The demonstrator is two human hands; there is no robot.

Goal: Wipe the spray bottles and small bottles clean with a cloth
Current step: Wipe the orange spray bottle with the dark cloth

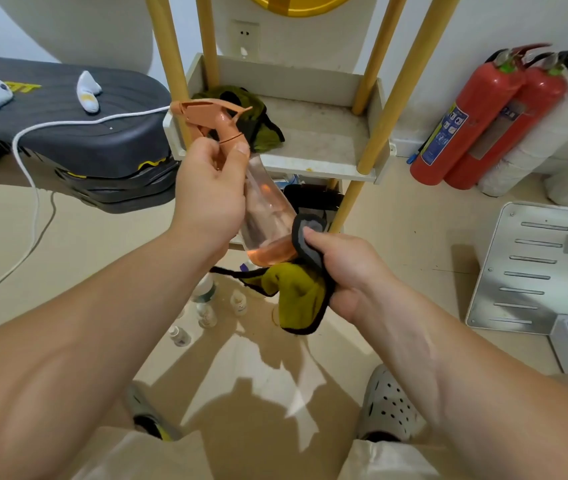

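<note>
A clear spray bottle with an orange trigger head and orange base hangs tilted in mid-air in front of the shelf. My left hand grips it around the neck. My right hand holds a yellow-and-grey cloth with black edging and presses it against the bottle's lower end. Several small clear bottles stand on the floor below, partly hidden by my arms. Another olive cloth lies on the shelf.
A white shelf with yellow posts stands ahead. Two red fire extinguishers lean at the right wall. A metal plate lies on the floor at right. A black case with a white cable sits at left. My feet are below.
</note>
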